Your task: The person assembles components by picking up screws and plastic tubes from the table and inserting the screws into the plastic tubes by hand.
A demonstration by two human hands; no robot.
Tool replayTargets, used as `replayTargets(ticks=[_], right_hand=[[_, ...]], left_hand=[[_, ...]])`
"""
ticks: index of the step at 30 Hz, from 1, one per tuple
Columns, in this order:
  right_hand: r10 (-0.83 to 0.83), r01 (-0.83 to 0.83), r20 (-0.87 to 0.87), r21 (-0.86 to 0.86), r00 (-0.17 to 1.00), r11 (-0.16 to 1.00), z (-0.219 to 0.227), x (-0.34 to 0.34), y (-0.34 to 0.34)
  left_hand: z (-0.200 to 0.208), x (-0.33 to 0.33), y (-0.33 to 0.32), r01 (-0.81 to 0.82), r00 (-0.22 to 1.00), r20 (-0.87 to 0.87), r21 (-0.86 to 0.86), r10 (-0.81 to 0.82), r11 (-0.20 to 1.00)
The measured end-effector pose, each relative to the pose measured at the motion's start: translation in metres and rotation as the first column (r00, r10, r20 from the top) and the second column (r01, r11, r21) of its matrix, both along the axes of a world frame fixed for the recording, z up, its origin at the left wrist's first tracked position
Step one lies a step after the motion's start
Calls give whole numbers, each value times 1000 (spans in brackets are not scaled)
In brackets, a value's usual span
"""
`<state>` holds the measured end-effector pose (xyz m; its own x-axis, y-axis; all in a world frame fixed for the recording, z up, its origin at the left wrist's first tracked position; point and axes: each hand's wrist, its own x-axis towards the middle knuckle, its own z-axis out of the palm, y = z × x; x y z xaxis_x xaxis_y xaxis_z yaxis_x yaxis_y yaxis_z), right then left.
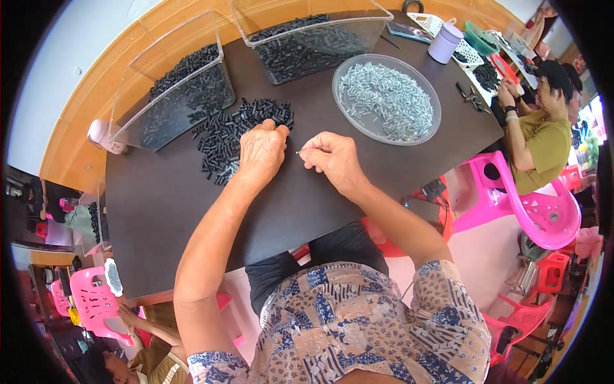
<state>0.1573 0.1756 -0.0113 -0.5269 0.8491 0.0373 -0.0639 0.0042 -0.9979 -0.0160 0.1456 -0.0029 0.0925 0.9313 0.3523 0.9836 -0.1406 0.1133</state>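
Note:
My left hand is closed over the right side of a loose pile of small black plastic tube-like pieces. Its fingertips are hidden, so what they hold cannot be made out. To its right, my right hand pinches a small silver screw between thumb and forefinger. A narrow gap separates the two hands above the dark table. Several silver screws lie at the near edge of the black pile, beside my left wrist. A round clear tray of silver screws sits beyond my right hand.
Two clear bins of black pieces stand at the back. A lilac-lidded cup, pliers and a white basket are at the far right. One co-worker sits right, another lower left. A pink chair stands left.

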Motion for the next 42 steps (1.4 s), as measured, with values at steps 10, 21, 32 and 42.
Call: replayTargets(ticks=[10,21,32,42], right_hand=[[-28,28,7,-46,1000,999,1,0,0],[9,-10,-40,-14,999,1000,1,1,-3],[120,-118,-63,40,991,992,26,3,-35],[162,-159,-24,101,987,982,22,-3,-51]], left_hand=[[-1,2,-13,33,994,105,37,-36,999],[22,6,-41,-74,700,708,-61,96,995],[28,23,-110,30,-162,981,-105,108,994],[23,20,-119,80,-419,904,-61,89,995]])
